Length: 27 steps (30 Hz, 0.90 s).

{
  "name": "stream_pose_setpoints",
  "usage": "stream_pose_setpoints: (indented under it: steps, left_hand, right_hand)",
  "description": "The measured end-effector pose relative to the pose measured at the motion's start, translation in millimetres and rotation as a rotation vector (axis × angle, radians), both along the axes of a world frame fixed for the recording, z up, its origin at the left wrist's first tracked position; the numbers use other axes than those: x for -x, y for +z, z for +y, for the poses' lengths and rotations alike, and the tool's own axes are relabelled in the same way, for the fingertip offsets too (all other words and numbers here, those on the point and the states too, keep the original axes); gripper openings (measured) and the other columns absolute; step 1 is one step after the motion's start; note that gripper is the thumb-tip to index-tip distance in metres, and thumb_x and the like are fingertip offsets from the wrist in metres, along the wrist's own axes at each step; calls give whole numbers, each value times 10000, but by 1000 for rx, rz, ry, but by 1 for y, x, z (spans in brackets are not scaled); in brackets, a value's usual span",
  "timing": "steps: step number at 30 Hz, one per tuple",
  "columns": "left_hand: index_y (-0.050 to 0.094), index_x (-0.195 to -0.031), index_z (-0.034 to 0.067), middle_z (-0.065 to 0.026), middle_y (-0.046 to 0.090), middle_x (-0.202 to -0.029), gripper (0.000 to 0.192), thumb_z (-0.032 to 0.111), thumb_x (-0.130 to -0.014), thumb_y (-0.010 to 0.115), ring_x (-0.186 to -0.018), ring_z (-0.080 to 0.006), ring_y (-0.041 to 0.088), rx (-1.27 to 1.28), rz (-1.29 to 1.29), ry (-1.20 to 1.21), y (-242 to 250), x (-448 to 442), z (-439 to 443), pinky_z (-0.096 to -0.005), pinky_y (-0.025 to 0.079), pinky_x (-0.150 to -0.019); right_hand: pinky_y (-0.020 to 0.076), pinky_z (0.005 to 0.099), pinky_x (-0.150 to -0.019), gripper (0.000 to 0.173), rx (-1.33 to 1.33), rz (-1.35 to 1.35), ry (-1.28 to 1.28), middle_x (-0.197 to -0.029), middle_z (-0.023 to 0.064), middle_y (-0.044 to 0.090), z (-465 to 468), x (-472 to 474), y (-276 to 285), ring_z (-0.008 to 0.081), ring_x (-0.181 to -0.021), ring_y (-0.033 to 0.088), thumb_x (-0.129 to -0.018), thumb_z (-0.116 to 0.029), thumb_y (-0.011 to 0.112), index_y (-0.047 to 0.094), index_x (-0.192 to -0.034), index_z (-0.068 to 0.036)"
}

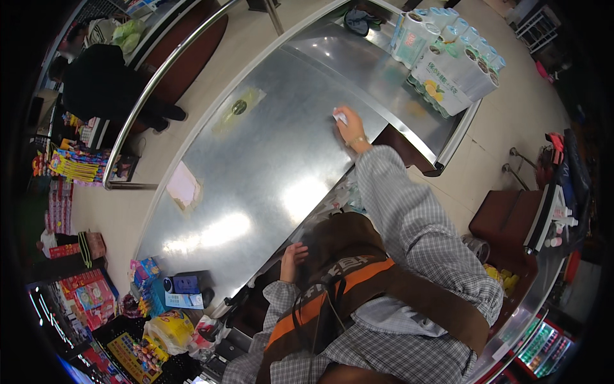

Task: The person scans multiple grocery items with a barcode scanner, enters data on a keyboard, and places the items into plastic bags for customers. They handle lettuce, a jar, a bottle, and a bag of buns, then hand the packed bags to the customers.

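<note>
My right hand (353, 127) is on the stainless-steel checkout counter (268, 139), near its raised seam, with the arm stretched out. A small white wad (340, 116) is held under its fingers; whether it is tissue or cloth I cannot tell. My left hand (291, 261) hangs close to my body by the counter's near edge, fingers loosely bent and apart, holding nothing. Just beside it is my brown apron (346, 242) with an orange stripe. A worn yellowish sticker (238, 107) and a pale peeling patch (184, 187) mark the steel.
Packs of plastic-film rolls (443, 81) stand at the counter's far right, with a dark cloth bundle (360, 21) farther back. A phone (182, 284) and small boxed goods occupy the lower left end. Beyond a metal rail (144, 93), a person (98, 81) stands at another counter.
</note>
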<state>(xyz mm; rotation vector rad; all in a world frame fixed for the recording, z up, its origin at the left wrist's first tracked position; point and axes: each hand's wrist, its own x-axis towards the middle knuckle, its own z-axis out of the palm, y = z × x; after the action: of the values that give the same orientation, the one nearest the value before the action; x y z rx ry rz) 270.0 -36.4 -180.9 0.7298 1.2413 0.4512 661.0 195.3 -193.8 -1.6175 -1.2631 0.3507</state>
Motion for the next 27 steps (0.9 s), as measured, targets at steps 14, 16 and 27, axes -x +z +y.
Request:
stream_pose_setpoints:
  steps: [14,16,27]
  left_hand:
    - [576,-1169,104,-55,661,-1060,474,493,-940,431,-890,-151,620,135,180,130,-20,5,13,-294,429,-758]
    - [575,-1168,103,-54,661,-1059,471,490,-943,432,-891,-143,616,119,209,106,-16,0,17,-285,426,-757]
    - [598,-1087,63,-73,652,-971,423,434,-971,429,-841,-154,615,96,188,286,-22,27,-18,-271,471,-667]
  right_hand:
    - [283,279,-443,481,293,846,-499,-481,-27,424,-244,-6,-80,83,-437,320,-945,-280,509,445,-517,-69]
    - [307,327,-443,585,362,621,-600,-450,7,404,-246,-1,-93,119,-419,329,-961,-387,483,450,-492,-39]
    - [460,478,-728,743,1133,149,-387,-868,242,653,-249,-23,-202,378,-765,615,-887,-653,407,635,-887,54]
